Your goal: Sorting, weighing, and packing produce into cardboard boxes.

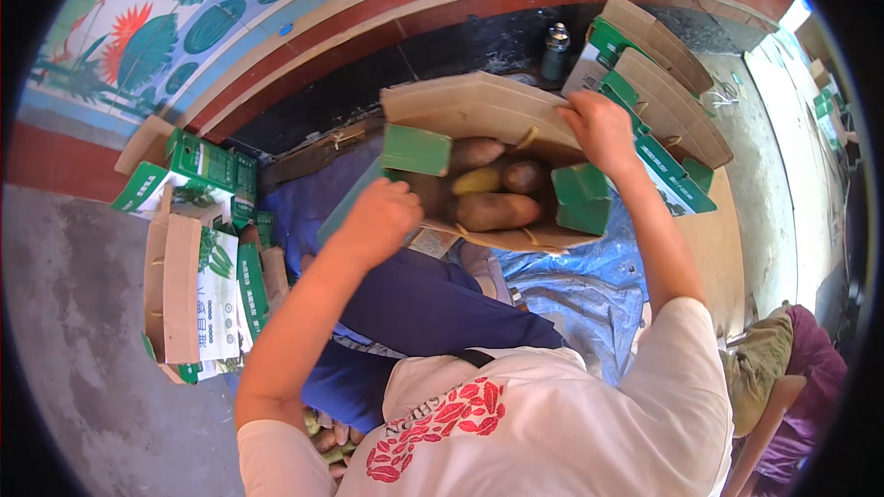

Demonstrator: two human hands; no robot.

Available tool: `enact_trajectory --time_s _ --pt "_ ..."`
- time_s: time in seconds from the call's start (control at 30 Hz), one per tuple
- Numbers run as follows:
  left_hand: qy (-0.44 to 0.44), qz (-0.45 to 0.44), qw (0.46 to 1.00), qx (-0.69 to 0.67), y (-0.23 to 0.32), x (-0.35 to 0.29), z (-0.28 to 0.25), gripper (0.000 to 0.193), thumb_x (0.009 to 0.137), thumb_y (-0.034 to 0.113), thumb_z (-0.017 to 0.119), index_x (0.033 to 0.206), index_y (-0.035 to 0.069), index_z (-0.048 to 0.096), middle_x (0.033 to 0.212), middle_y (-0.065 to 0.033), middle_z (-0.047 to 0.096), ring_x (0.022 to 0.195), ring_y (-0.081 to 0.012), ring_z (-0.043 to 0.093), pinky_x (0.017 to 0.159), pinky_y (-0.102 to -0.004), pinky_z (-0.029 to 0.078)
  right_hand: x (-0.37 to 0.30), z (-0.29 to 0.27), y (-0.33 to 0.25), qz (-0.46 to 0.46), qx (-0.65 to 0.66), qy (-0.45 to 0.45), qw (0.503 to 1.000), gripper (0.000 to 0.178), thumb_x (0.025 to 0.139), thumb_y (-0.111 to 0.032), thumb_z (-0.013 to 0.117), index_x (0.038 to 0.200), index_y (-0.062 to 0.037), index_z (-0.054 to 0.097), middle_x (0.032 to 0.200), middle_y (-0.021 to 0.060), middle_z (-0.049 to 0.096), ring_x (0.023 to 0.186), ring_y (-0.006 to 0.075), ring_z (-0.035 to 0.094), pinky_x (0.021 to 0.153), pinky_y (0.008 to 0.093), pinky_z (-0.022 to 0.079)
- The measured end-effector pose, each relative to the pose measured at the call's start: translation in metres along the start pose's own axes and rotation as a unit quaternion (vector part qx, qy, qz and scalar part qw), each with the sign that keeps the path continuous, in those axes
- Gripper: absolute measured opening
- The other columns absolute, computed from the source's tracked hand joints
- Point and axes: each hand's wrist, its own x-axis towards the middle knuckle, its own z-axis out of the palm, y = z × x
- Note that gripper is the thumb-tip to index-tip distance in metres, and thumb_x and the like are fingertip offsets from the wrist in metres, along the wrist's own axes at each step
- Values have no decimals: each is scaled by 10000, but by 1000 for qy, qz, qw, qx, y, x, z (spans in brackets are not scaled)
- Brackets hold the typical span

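Right hand (603, 124) is on the back flap (479, 103) of an open carton (582, 207), chunky root veggies (497, 212) inside, and the left hand (379, 219) is kinda blurry, maybe touching the left side.

- Carton (479, 101) between left fingers (402, 195) and right fingers (573, 112): brown inside, green end flaps (417, 150)
- Tubers (498, 213) between them: reddish brown, one yellowish green
- Tarp (589, 267) below right fingers: blue
- Shirt (589, 414) below both: white, red leaf-like print

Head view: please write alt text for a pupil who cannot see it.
A person's right hand holds the raised flap of an open cardboard box of brown and yellowish vegetables; the left hand is at its left side. More boxes sit to both sides.
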Motion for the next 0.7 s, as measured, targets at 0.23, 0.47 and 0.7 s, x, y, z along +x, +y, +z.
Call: enact_trajectory --time_s 0.23,0.47,0.7 --pt "31 119 990 -74 96 84 72 69 663 130 569 598 148 581 666 1 548 767 -175 538 695 -328 402 -114 -71 89 114 -102 -22 988 155 783 -175 615 761 -33 558 776 142 573 770 348 572 668 429 467" --pt "82 129 970 -190 133 111 50 38 708 137 544 722 142 579 708 -1 543 791 -178 545 902 -410 397 -198 -85 150 163 -324 -267 893 64 754 -113 612 757 -50 601 763 135 601 802 323 602 675 423 475" --pt "85 -164 969 -165 39 17 -6 264 727 130 666 980 73 616 1018 -91 623 1001 -282 556 933 -406 392 -132 -73 146 222 -174 -63 957 291 756 -253 670 983 -83 604 984 120 618 885 310 604 720 420 483"
